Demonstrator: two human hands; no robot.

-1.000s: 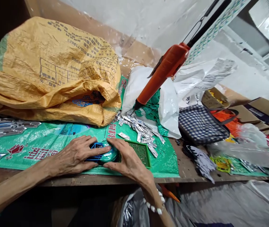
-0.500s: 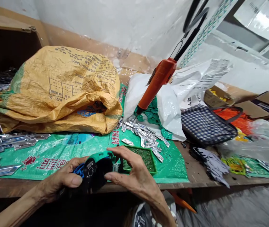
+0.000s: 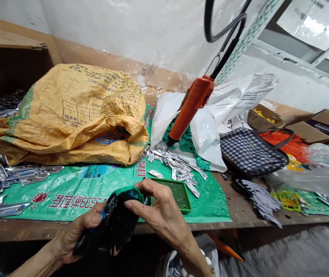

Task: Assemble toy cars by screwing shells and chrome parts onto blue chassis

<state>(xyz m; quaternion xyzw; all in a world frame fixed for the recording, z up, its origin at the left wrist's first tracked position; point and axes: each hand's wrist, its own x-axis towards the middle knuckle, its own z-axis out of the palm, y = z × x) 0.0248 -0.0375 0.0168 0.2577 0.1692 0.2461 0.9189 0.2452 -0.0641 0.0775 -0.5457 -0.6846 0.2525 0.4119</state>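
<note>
Both my hands hold a toy car with a teal body and a black underside, tipped up at the front edge of the workbench. My left hand grips it from below and the left, thumb pressed on the black base. My right hand closes over its upper right end, fingers curled on the teal shell. Just beyond my right hand lies a small green mesh tray.
An orange electric screwdriver hangs on a cable over a heap of silver pieces. A yellow woven sack, white plastic bags, a checked pouch and cardboard boxes crowd the green-sheeted bench.
The toy car, flat on the green sheet a second ago, has been lifted and turned over toward me, its black underside now facing up. Both hands kept hold of it.
</note>
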